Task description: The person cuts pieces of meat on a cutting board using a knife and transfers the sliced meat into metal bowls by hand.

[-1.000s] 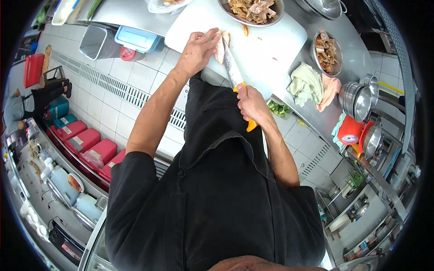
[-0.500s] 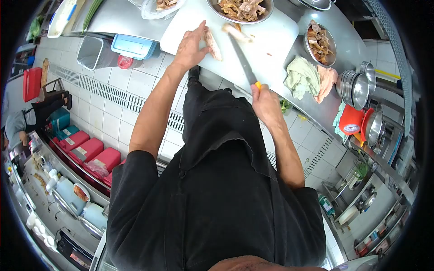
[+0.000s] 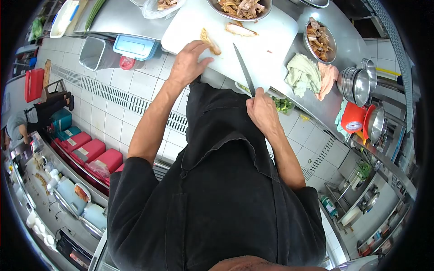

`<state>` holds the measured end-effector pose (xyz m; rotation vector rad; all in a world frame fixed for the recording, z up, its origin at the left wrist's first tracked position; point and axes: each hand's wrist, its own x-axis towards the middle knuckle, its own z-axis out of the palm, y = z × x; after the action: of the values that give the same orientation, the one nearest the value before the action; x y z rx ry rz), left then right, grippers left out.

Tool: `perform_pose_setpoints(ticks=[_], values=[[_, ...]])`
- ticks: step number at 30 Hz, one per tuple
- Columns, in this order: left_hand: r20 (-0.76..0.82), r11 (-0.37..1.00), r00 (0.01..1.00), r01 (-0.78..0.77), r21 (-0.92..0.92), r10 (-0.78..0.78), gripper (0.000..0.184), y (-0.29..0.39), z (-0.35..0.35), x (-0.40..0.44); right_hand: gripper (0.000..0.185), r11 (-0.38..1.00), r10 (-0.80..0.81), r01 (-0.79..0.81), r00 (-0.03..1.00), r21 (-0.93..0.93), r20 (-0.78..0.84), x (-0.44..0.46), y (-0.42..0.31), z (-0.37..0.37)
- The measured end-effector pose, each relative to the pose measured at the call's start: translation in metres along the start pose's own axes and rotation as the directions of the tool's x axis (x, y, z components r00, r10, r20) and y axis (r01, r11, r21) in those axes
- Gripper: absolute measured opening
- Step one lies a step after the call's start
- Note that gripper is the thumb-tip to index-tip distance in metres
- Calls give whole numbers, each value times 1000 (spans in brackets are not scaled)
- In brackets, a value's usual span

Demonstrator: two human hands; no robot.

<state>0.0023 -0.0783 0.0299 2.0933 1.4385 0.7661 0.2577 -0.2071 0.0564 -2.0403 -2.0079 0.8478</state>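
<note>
My right hand (image 3: 263, 111) is closed round the handle of a knife (image 3: 244, 67), whose blade points up and left over the white cutting board (image 3: 280, 36). Fingers apart and holding nothing, my left hand (image 3: 189, 64) is at the board's lower left edge. Just beyond its fingertips lies a browned piece of meat (image 3: 210, 43). A second piece, pale with a brown edge (image 3: 241, 30), rests farther right, clear of the blade. Behind it stands a metal bowl of cut meat (image 3: 242, 10).
Another bowl of meat (image 3: 319, 41) stands right of the board, near a green cloth (image 3: 302, 76) and a pink cloth (image 3: 326, 81). Stacked metal bowls (image 3: 357, 86) and a red scale (image 3: 352, 118) are farther right. A person (image 3: 27, 119) is at far left.
One piece of meat has become two separate pieces lying apart. My left hand has let go and drawn back. My right hand has moved the knife down and right, away from the meat.
</note>
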Motion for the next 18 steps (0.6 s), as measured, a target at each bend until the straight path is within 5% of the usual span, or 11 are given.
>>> perform_pose_setpoints(ticks=[6,18], values=[[-241,999,970,-41,-34,32,20,-37,18,31,17,996,-69,69,998,-53,13,35,-33,0],[-248,998,967,-59,10,60,10,-43,37,35,16,946,-191,219,972,-240,134,95,-73,-12]])
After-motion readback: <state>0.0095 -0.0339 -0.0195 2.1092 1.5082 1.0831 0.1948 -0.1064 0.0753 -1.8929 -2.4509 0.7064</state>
